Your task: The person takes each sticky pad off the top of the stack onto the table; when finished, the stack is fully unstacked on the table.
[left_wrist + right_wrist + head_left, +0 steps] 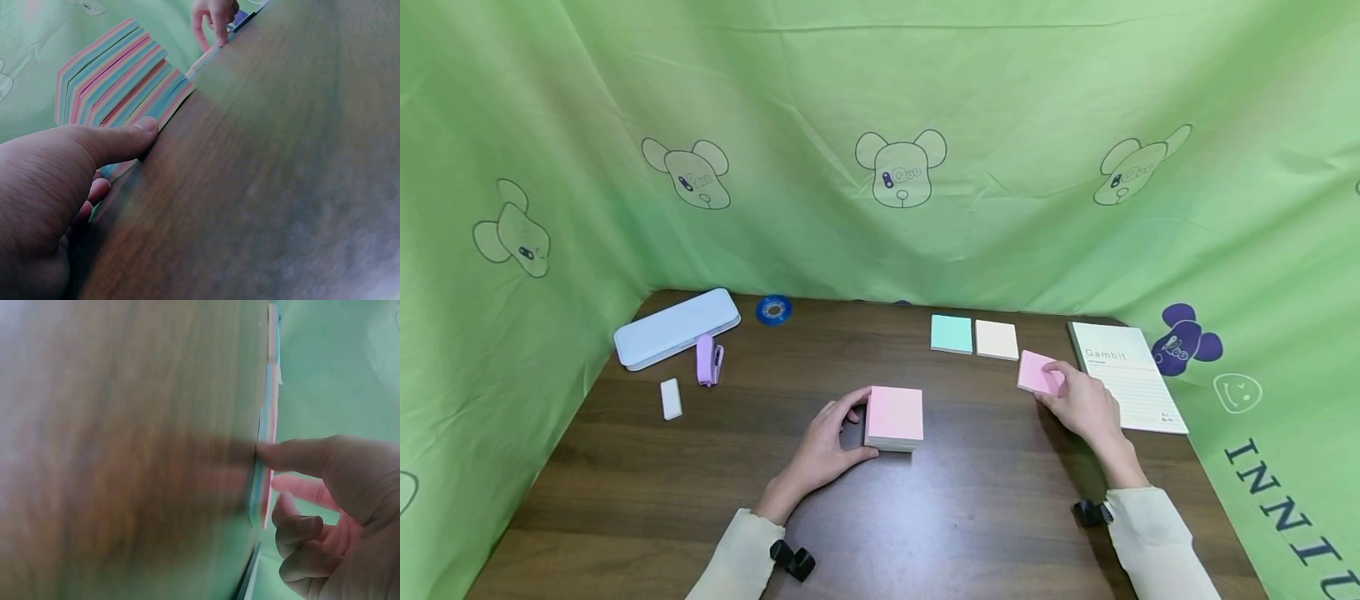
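The left hand [822, 443] grips 1 pink-topped stack [895, 414] on the worktop [977, 508]; the right hand [1084, 403] pinches 1 pink pad [1034, 373] beside 1 notebook [1126, 379]. 1 teal pad [951, 333] and 1 cream pad [997, 339] lie nearby.

Taking the middle of the table [962, 517], I see a pale-blue case [673, 329] and purple stapler [704, 358] at ten o'clock, white eraser [671, 399] nearer nine, blue tape roll [763, 311] at eleven, Gambit notebook [1127, 379] towards two.
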The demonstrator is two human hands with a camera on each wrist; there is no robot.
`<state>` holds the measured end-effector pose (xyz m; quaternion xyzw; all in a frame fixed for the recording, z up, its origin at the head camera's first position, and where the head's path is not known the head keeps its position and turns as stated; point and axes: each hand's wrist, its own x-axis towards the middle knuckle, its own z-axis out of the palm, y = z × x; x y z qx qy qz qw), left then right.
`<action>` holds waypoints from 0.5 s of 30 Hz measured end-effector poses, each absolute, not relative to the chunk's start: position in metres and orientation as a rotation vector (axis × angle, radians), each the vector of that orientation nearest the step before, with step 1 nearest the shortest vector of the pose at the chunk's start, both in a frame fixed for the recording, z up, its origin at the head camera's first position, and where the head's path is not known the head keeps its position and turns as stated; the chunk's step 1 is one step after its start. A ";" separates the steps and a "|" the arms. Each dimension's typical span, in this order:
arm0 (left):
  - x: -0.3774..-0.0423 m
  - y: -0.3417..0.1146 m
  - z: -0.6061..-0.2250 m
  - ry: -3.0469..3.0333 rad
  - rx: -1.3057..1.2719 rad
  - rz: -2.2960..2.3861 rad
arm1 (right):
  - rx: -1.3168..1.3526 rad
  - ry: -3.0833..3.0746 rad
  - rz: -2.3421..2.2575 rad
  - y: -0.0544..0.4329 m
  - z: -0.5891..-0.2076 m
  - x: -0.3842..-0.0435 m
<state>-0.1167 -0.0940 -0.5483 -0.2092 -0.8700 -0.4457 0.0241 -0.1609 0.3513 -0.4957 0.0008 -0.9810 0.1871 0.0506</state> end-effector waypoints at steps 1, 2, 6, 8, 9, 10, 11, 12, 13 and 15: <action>-0.117 -0.094 -0.548 -2.698 -0.647 -1.381 | 0.008 -2.979 0.574 0.351 -0.496 -0.162; -0.117 -0.094 -0.548 -2.707 -0.643 -1.389 | 0.013 -2.973 0.579 0.351 -0.497 -0.163; -0.117 -0.095 -0.548 -2.722 -0.639 -1.389 | 0.014 -2.965 0.579 0.353 -0.497 -0.170; -0.117 -0.095 -0.548 -2.725 -0.639 -1.386 | 0.009 -2.971 0.572 0.354 -0.497 -0.175; -0.117 -0.095 -0.548 -2.724 -0.641 -1.385 | 0.005 -2.974 0.569 0.355 -0.498 -0.178; -0.117 -0.095 -0.548 -2.721 -0.643 -1.386 | 0.000 -2.977 0.564 0.356 -0.498 -0.181; -0.117 -0.095 -0.548 -2.720 -0.644 -1.388 | -0.001 -2.981 0.561 0.356 -0.498 -0.184; -0.117 -0.094 -0.548 -2.720 -0.643 -1.388 | 0.002 -2.981 0.558 0.357 -0.498 -0.187; -0.117 -0.094 -0.548 -2.721 -0.642 -1.387 | 0.003 -2.981 0.554 0.358 -0.499 -0.190; -0.117 -0.094 -0.547 -2.719 -0.643 -1.389 | 0.007 -2.986 0.556 0.360 -0.498 -0.195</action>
